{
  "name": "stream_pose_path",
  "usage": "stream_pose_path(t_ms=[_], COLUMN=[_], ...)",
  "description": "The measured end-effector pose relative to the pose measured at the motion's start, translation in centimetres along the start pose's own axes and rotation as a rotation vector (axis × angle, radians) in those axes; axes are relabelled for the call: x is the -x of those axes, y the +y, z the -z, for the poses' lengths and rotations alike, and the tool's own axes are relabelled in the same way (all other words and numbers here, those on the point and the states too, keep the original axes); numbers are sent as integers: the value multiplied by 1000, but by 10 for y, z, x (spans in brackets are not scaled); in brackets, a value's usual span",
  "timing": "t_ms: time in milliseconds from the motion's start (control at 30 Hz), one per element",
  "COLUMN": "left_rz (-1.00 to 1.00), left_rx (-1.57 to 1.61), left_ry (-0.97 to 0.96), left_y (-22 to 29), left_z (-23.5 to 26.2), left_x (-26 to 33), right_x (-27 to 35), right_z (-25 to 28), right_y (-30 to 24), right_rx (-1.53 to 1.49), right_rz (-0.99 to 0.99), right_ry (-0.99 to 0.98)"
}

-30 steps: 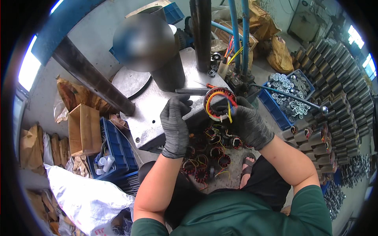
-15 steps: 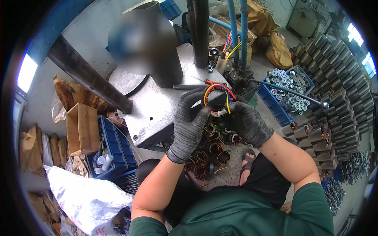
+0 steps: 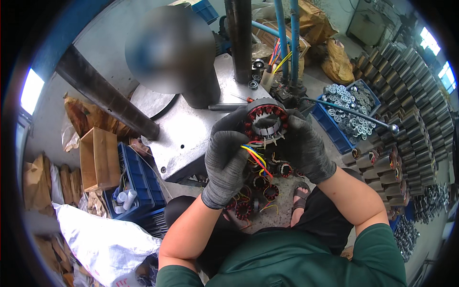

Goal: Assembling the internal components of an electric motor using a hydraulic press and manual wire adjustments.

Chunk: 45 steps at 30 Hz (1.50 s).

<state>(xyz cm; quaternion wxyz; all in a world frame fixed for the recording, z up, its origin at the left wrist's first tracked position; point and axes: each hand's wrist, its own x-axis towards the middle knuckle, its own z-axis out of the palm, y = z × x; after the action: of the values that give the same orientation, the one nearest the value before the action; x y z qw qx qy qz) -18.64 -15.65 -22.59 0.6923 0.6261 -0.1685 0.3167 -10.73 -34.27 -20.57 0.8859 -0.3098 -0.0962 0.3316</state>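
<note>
Between my gloved hands is a motor stator (image 3: 266,101), a grey steel ring with red copper windings inside, tilted so its opening faces me. My left hand (image 3: 225,160) grips its left side, thumb near the lead wires (image 3: 258,159), which are red, yellow and blue and hang down below the ring. My right hand (image 3: 308,148) is closed round the right side, its fingers partly hidden behind the stator. Below, more wound stators (image 3: 271,192) with loose wires lie on the floor between my feet.
Beyond my hands stands a metal press table (image 3: 191,138) with a dark column (image 3: 239,43) and small bearings (image 3: 253,84). To the right are a blue crate (image 3: 330,126) of metal discs, a ball-ended lever (image 3: 393,129) and stacked steel tubes (image 3: 416,91). Blue crates (image 3: 150,177) and a white sack (image 3: 103,244) lie left.
The stator has been turned, bringing its windings and inner bore into view. Its coloured wires, earlier looped across the ring, now hang below it by my left thumb.
</note>
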Motion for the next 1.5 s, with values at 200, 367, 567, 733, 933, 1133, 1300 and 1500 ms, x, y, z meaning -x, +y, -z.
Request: stream_pose_path(t_ms=[200,367,567,733,933,1133,1300,1500], left_rz=[13,49,105,85,103,-121,-69,12], left_rx=[15,112,185,132,-332,-676,-709,-660], left_ry=[-2,-30,-101,-144,-179,-266,-312,-344], left_y=[6,11,2,5,12,6,3,15], left_z=[-3,-11,-3,-4,-8,-5,2,-1], left_x=[-2,-2,1,-3,-11,-16,-14,-17], right_x=[9,1,7,11,9,4,6,3], right_z=[-10,-8,-17,-20,-2,2,-1,7], right_y=[-3,-5,-10,-16,-12,-10,-12,-5], right_rx=[24,168,193,242,165,142,148,296], right_rz=[79,93,8,-78,-214,-232,-254,-134], right_ry=[17,-131,-80,-10,61,99,19,-50])
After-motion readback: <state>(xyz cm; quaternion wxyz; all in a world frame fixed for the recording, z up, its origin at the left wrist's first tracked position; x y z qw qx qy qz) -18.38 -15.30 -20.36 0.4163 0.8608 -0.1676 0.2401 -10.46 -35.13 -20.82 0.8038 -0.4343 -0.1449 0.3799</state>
